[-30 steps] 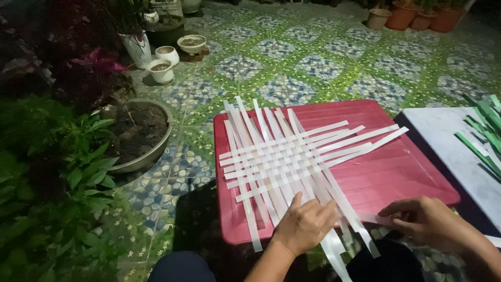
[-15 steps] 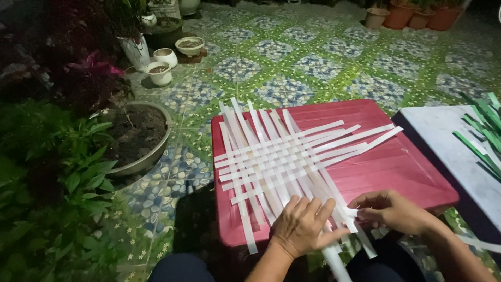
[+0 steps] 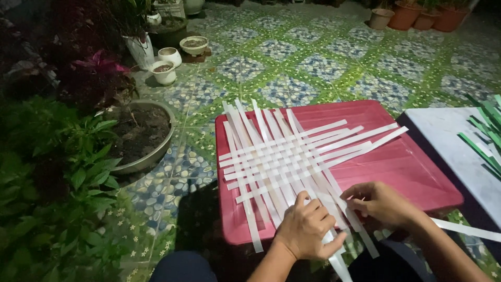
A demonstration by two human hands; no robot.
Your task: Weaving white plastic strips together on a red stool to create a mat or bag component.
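L hand point(image 3: 308, 227) lies flat on white woven strips point(image 3: 284, 156) atop red table point(image 3: 412, 167); R hand point(image 3: 383, 203), since 0.5 s ago shifted right, pinches one strip.

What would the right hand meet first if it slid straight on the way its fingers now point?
Probably the left hand: the right hand points leftward across the near ends of the white strips, and the left hand lies close beside it. Depth is unclear.
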